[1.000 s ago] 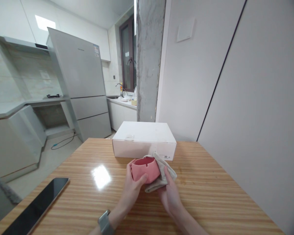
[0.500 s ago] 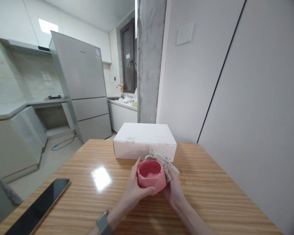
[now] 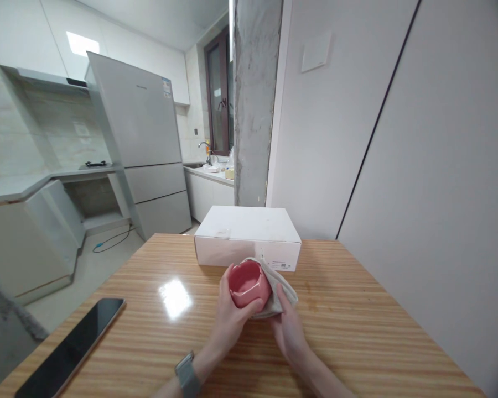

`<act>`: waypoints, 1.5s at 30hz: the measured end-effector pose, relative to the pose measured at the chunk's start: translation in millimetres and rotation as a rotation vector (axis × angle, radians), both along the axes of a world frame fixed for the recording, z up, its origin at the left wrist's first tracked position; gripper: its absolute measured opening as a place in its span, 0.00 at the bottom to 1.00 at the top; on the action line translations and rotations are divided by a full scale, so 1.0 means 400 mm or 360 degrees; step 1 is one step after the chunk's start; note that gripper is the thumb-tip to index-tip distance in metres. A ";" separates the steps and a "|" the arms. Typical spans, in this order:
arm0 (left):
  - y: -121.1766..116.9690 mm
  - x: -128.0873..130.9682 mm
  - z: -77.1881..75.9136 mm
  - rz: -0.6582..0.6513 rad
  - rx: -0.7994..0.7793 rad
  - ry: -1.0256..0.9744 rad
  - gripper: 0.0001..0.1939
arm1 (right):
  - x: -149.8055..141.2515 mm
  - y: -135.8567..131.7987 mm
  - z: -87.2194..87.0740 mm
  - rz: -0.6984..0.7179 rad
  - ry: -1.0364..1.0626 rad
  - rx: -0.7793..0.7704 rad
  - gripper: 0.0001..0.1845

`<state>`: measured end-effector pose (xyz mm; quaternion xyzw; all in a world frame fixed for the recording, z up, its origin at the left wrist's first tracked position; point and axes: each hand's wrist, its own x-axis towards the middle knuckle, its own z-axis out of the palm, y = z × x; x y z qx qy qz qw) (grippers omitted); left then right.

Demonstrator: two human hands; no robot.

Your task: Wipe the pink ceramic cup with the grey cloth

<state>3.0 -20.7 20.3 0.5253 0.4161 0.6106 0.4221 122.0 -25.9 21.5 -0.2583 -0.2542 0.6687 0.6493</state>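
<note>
A glossy pink ashtray with a notched rim is held above the table, its opening tilted toward me and to the left. My left hand grips it from the left side, thumb across the front and fingers around the far side. Against its right side and underneath lies a grey cloth, closed in my right hand, whose thumb presses on the fabric. The fingers of the right hand are partly hidden beneath the cloth.
Just behind my hands a white box stands on the wooden table. To the left lies a black phone near the table edge. A fridge and kitchen counter are farther off, and a white wall panel rises on the right.
The ashtray has shifted slightly up and left and tips more to the left. The cloth is now spread flatter around its right side, with my right hand turned along with it.
</note>
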 end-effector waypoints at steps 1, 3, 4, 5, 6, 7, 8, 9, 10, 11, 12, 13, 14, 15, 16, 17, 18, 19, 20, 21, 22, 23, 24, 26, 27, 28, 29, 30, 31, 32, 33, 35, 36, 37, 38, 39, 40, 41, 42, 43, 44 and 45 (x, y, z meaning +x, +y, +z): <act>-0.001 0.002 -0.002 0.0002 -0.0028 -0.0014 0.46 | -0.005 -0.005 -0.007 -0.0035 -0.0017 0.0019 0.21; -0.002 0.004 -0.002 -0.0008 -0.0100 -0.0060 0.47 | -0.015 -0.012 -0.019 -0.0089 -0.0047 0.0058 0.21; -0.002 0.004 -0.001 -0.0020 -0.0130 -0.0085 0.48 | -0.019 -0.014 -0.025 -0.0105 -0.0059 0.0069 0.22; -0.003 0.004 0.000 -0.0036 -0.0150 -0.0102 0.48 | -0.022 -0.015 -0.029 -0.0118 -0.0064 0.0073 0.22; -0.003 0.003 0.000 -0.0050 -0.0159 -0.0111 0.50 | -0.024 -0.013 -0.031 -0.0127 -0.0064 0.0072 0.22; -0.003 0.002 0.000 -0.0071 -0.0162 -0.0123 0.50 | -0.024 -0.010 -0.030 -0.0134 -0.0055 0.0070 0.21; -0.003 0.001 -0.001 -0.0100 -0.0167 -0.0141 0.49 | -0.022 -0.006 -0.028 -0.0140 -0.0035 0.0062 0.21; -0.003 0.001 -0.002 -0.0134 -0.0183 -0.0163 0.47 | -0.019 -0.001 -0.023 -0.0144 -0.0009 0.0049 0.21; -0.003 0.000 -0.005 -0.0164 -0.0203 -0.0188 0.44 | -0.013 0.005 -0.017 -0.0146 0.0022 0.0030 0.20; -0.002 0.001 -0.008 -0.0193 -0.0216 -0.0205 0.42 | -0.006 0.011 -0.009 -0.0144 0.0051 0.0002 0.20; -0.001 0.001 -0.011 -0.0205 -0.0212 -0.0198 0.41 | 0.002 0.016 0.000 -0.0141 0.0076 -0.0026 0.21; 0.000 0.002 -0.014 -0.0190 -0.0192 -0.0157 0.41 | 0.011 0.020 0.009 -0.0136 0.0095 -0.0051 0.21; 0.001 0.001 -0.016 -0.0147 -0.0163 -0.0088 0.43 | 0.020 0.022 0.017 -0.0130 0.0108 -0.0073 0.22; 0.003 0.000 -0.017 -0.0089 -0.0137 -0.0014 0.45 | 0.028 0.023 0.025 -0.0122 0.0117 -0.0088 0.22; 0.005 -0.003 -0.017 -0.0038 -0.0123 0.0046 0.47 | 0.034 0.022 0.031 -0.0109 0.0122 -0.0099 0.22; 0.007 -0.007 -0.017 -0.0016 -0.0124 0.0072 0.48 | 0.039 0.020 0.036 -0.0091 0.0125 -0.0104 0.22; 0.009 -0.011 -0.015 -0.0038 -0.0136 0.0057 0.50 | 0.041 0.018 0.038 -0.0071 0.0128 -0.0101 0.22; 0.012 -0.016 -0.013 -0.0107 -0.0153 0.0012 0.51 | 0.042 0.016 0.040 -0.0050 0.0128 -0.0097 0.22; 0.015 -0.021 -0.010 -0.0201 -0.0171 -0.0046 0.51 | 0.041 0.014 0.040 -0.0031 0.0122 -0.0090 0.22; 0.018 -0.025 -0.007 -0.0286 -0.0190 -0.0104 0.52 | 0.038 0.012 0.039 -0.0012 0.0108 -0.0084 0.22; 0.022 -0.027 -0.005 -0.0338 -0.0210 -0.0149 0.53 | 0.035 0.010 0.037 0.0000 0.0088 -0.0083 0.22; 0.025 -0.027 -0.004 -0.0350 -0.0236 -0.0181 0.54 | 0.031 0.009 0.034 0.0012 0.0063 -0.0081 0.22; 0.029 -0.026 -0.004 -0.0322 -0.0267 -0.0205 0.54 | 0.027 0.007 0.031 0.0023 0.0037 -0.0078 0.22; 0.034 -0.020 -0.005 -0.0212 -0.0315 -0.0248 0.53 | 0.016 0.000 0.024 0.0023 0.0006 -0.0044 0.23; 0.035 -0.016 -0.006 -0.0157 -0.0323 -0.0269 0.52 | 0.010 -0.005 0.020 0.0019 -0.0006 -0.0008 0.23; 0.035 -0.013 -0.007 -0.0110 -0.0318 -0.0288 0.51 | 0.005 -0.010 0.017 0.0012 -0.0026 0.0043 0.23; 0.032 -0.011 -0.008 -0.0075 -0.0300 -0.0303 0.50 | 0.000 -0.015 0.013 0.0007 -0.0054 0.0104 0.23; 0.028 -0.011 -0.008 -0.0059 -0.0278 -0.0312 0.49 | -0.004 -0.020 0.011 0.0002 -0.0085 0.0164 0.24; 0.023 -0.011 -0.008 -0.0069 -0.0258 -0.0318 0.48 | -0.007 -0.024 0.009 0.0003 -0.0111 0.0215 0.24; 0.018 -0.011 -0.007 -0.0102 -0.0241 -0.0319 0.47 | -0.008 -0.026 0.008 -0.0002 -0.0123 0.0245 0.24; 0.012 -0.012 -0.005 -0.0156 -0.0222 -0.0314 0.47 | -0.007 -0.026 0.008 -0.0014 -0.0116 0.0251 0.24; 0.001 -0.014 0.000 -0.0279 -0.0197 -0.0280 0.45 | 0.000 -0.020 0.010 -0.0068 -0.0058 0.0205 0.24; -0.003 -0.014 0.004 -0.0314 -0.0209 -0.0254 0.45 | 0.006 -0.014 0.013 -0.0098 -0.0025 0.0164 0.24; -0.006 -0.014 0.009 -0.0323 -0.0233 -0.0226 0.45 | 0.011 -0.009 0.015 -0.0118 -0.0002 0.0118 0.23; -0.009 -0.014 0.014 -0.0315 -0.0264 -0.0195 0.46 | 0.017 -0.003 0.018 -0.0119 0.0012 0.0072 0.22; -0.010 -0.014 0.019 -0.0290 -0.0292 -0.0166 0.49 | 0.021 0.002 0.021 -0.0105 0.0017 0.0035 0.22; -0.010 -0.015 0.022 -0.0252 -0.0306 -0.0138 0.52 | 0.024 0.005 0.022 -0.0087 0.0018 0.0013 0.22; -0.009 -0.016 0.025 -0.0211 -0.0307 -0.0110 0.54 | 0.025 0.006 0.023 -0.0072 0.0014 0.0012 0.22; -0.006 -0.017 0.025 -0.0169 -0.0300 -0.0086 0.55 | 0.025 0.005 0.023 -0.0064 0.0007 0.0032 0.22; -0.001 -0.018 0.023 -0.0123 -0.0301 -0.0073 0.56 | 0.023 0.003 0.021 -0.0061 -0.0006 0.0071 0.23; 0.005 -0.019 0.019 -0.0074 -0.0312 -0.0071 0.56 | 0.019 0.000 0.018 -0.0059 -0.0031 0.0123 0.23; 0.012 -0.020 0.012 -0.0024 -0.0332 -0.0079 0.56 | 0.015 -0.005 0.014 -0.0054 -0.0073 0.0179 0.24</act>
